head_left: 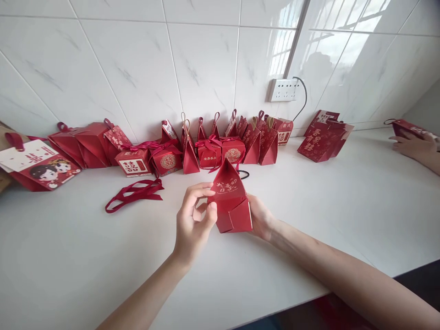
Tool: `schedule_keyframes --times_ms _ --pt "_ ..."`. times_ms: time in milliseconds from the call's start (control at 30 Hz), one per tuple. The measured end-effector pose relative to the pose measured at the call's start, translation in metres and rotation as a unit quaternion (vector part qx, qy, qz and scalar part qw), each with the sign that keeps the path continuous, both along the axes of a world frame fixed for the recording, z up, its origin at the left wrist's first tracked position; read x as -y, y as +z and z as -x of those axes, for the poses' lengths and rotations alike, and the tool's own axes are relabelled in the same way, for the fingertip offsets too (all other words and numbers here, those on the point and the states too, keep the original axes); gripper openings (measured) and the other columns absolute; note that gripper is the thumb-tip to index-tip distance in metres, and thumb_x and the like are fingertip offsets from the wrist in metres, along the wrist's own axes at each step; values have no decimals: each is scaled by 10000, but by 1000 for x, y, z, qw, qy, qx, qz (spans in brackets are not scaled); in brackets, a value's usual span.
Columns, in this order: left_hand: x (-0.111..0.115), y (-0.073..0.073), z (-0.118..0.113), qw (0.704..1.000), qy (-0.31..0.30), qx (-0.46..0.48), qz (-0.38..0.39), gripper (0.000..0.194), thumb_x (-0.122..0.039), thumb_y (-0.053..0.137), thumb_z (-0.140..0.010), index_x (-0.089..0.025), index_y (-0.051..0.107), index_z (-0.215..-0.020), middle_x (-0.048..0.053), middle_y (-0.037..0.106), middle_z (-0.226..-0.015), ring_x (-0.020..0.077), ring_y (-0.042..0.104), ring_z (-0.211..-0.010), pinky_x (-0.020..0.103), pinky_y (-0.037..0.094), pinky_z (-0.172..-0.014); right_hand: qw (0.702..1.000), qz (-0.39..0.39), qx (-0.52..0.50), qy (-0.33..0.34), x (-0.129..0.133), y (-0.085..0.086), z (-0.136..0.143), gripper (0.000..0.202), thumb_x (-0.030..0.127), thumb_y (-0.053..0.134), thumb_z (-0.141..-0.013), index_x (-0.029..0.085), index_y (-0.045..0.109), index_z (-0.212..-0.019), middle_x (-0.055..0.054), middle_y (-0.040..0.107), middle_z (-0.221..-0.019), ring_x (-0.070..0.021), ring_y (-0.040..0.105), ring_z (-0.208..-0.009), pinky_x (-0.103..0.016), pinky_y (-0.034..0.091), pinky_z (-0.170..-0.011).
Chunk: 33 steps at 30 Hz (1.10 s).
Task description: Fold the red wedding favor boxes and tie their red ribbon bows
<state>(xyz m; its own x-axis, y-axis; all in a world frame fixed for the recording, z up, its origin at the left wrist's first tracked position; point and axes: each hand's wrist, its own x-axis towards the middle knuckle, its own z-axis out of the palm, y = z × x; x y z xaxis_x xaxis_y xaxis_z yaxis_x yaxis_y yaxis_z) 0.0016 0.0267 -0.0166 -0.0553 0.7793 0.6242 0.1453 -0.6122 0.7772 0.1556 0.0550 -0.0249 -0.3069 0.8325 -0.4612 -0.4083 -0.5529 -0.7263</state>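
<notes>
A small red paper gift box (233, 201), with pale Chinese lettering on its raised pointed panel, is held above the white tabletop. My right hand (261, 217) supports it from the right and behind, its fingers mostly hidden by the box. At the left edge, my left hand (197, 211) has its fingers curled, with the thumb and fingertips against the card. A folded flap shows on the box's lower front. Behind the box, a dark cord loop (244, 174) lies on the table.
Several finished-looking red gift boxes (168, 160) line the tiled wall, some with ribbon bows or loops. A loose red ribbon (135, 195) lies front left. More boxes (325, 142) stand right, below a power socket (283, 90). Far right, another person's hand (414, 144) touches a red box.
</notes>
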Motion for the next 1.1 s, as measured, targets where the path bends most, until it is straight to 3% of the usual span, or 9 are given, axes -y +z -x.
schedule_keyframes --times_ms 200,333,467,567,767,967,1100 --pt "3 -8 -2 999 -41 -13 -22 202 -189 631 -816 -232 546 -994 62 505 -1165 111 604 -876 200 566 -664 998 -32 -39 29 -5 -8 -3 232 378 538 -815 184 556 -690 -29 679 -762 -179 622 -680 -261 422 -556" --pt "2 -11 -3 996 -39 -56 -55 386 -202 662 -799 -258 515 -1151 83 478 -1230 176 568 -1065 211 578 -690 998 -49 -41 27 -2 -9 -1 211 393 577 -801 194 569 -732 -21 674 -771 -196 634 -733 -282 456 -605" --pt "-2 -16 -2 988 -38 -118 -87 696 -190 673 -786 -286 352 -1396 113 410 -1380 232 490 -1226 241 586 -757 992 -92 -73 39 -3 -12 0 235 423 586 -847 216 642 -943 -16 665 -777 -194 628 -724 -332 499 -675" --pt "-4 -18 -2 984 -40 -148 -93 794 -184 666 -792 -286 256 -1464 118 375 -1444 253 445 -1286 256 581 -802 989 -108 -94 46 -4 -14 0 247 395 591 -865 219 653 -1026 -22 673 -835 -184 626 -731 -355 515 -743" --pt "-3 -17 -2 981 -44 -161 -101 839 -200 657 -806 -285 188 -1496 114 346 -1481 261 417 -1317 269 573 -832 989 -76 -116 47 -5 -15 0 333 445 623 -842 270 637 -1125 -23 670 -1116 -178 641 -766 -419 514 -865" --pt "-2 -17 -1 981 -46 -158 -101 809 -197 655 -813 -293 212 -1484 113 341 -1480 253 404 -1329 270 570 -855 988 -107 -91 66 -3 -12 -1 233 396 578 -886 233 658 -1031 -31 686 -1041 -185 648 -830 -361 515 -817" --pt "-3 -19 -1 985 -45 -139 -89 728 -269 659 -834 -305 269 -1448 114 352 -1457 248 425 -1317 295 570 -881 988 -120 -62 77 -3 -7 -2 295 428 508 -921 230 642 -1094 -49 684 -1089 -210 653 -898 -355 515 -772"
